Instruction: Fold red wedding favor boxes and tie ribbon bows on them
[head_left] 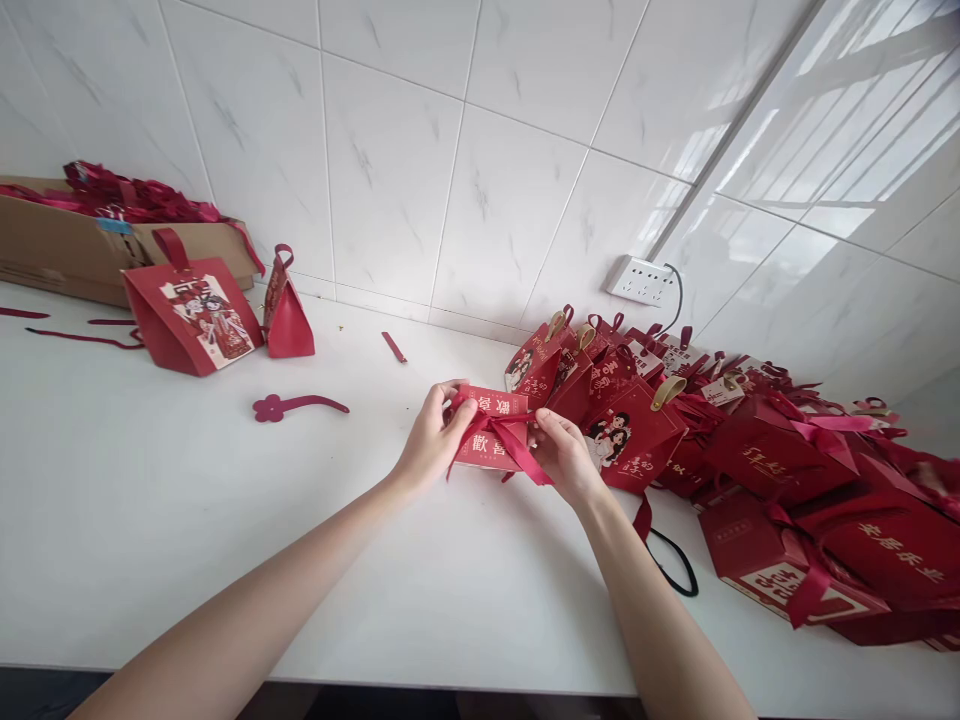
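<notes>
In the head view a small red gift box [480, 457] with pale Chinese characters rests on the white table, between my two hands. Around its middle runs a red ribbon [511, 443], crossed into a bow-like knot with tails hanging toward me. My left hand [441, 430] is closed at the box's left side, thumb and fingers pinching the ribbon there. On the other side my right hand [564, 450] pinches the ribbon between thumb and fingertips at the box's right edge. The fingers partly cover the ribbon ends.
Several red gift boxes [637, 430] crowd the right side, near a black cord loop [679, 565]. A cardboard box [60, 250] of ribbons stands at the back left, with two handled boxes [191, 315] before it. A flower-ended strap [300, 404] lies left of my hands.
</notes>
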